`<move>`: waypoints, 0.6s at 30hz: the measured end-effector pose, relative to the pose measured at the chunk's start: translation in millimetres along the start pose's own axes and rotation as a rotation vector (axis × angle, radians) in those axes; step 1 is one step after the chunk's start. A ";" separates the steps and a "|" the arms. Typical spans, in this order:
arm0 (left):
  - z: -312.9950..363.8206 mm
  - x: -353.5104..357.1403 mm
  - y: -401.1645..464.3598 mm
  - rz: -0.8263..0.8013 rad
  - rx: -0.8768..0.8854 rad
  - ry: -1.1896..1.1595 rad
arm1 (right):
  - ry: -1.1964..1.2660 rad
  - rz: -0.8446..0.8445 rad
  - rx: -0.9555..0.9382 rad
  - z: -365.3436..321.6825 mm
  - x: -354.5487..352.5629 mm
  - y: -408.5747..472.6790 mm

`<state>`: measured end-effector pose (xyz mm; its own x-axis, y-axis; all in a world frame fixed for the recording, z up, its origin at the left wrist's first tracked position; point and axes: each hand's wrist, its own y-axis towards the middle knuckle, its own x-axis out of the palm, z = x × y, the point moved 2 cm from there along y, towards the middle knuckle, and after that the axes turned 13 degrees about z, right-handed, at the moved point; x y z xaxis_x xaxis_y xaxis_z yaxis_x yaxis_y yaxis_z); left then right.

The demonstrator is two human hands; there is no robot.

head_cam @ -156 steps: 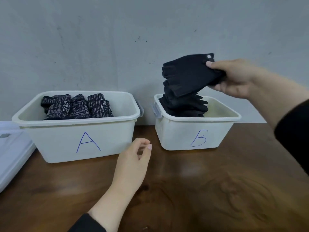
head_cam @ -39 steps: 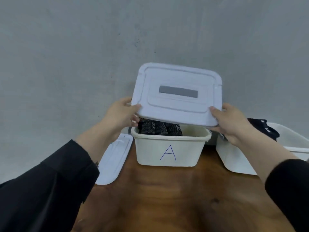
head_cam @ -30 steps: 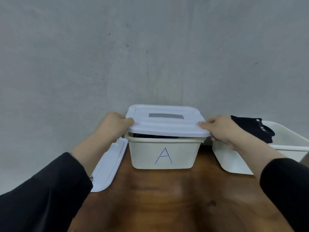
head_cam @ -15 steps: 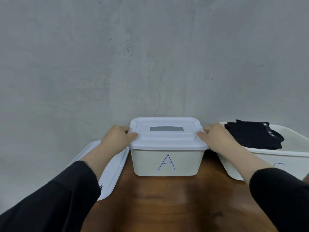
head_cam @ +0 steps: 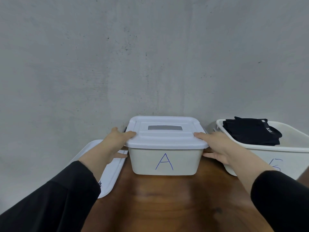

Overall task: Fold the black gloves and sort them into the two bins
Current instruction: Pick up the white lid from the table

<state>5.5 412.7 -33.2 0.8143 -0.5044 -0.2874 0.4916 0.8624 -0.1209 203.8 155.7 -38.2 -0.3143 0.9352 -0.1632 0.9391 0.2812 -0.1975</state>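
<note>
Left bin (head_cam: 164, 160) front: a hand-drawn blue "A".
Right bin (head_cam: 267, 156) front: a blue mark, partly cut off, perhaps a "B"; I cannot tell.
Top black glove (head_cam: 252, 131): small white print, too small to read.

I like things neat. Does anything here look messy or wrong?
Nothing is spilled or broken. Bin A wears its lid squarely. The other bin is uncovered, its black gloves piled above the rim, and a spare lid lies flat on the table.
</note>
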 end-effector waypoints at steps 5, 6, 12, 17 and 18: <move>-2.0 2.2 7.1 0.003 -0.011 -0.029 | -0.049 0.106 -0.106 -2.8 5.3 -1.9; -0.9 3.0 9.8 0.049 0.031 0.004 | -0.106 0.140 -0.164 -5.0 7.8 -4.1; 2.9 13.4 23.1 0.163 0.256 0.124 | -0.433 0.283 -0.377 -18.5 9.7 -16.6; 1.8 16.7 19.6 0.135 0.287 0.208 | -0.591 0.302 -0.439 -17.7 14.7 -16.1; 1.7 14.5 13.7 0.145 0.314 0.231 | -0.574 0.322 -0.480 -14.6 17.6 -19.2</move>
<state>24.6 417.1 -37.4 0.8091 -0.3247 -0.4899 0.4761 0.8508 0.2224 182.3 169.9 -23.2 0.0819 0.7662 -0.6373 0.9117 0.2006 0.3584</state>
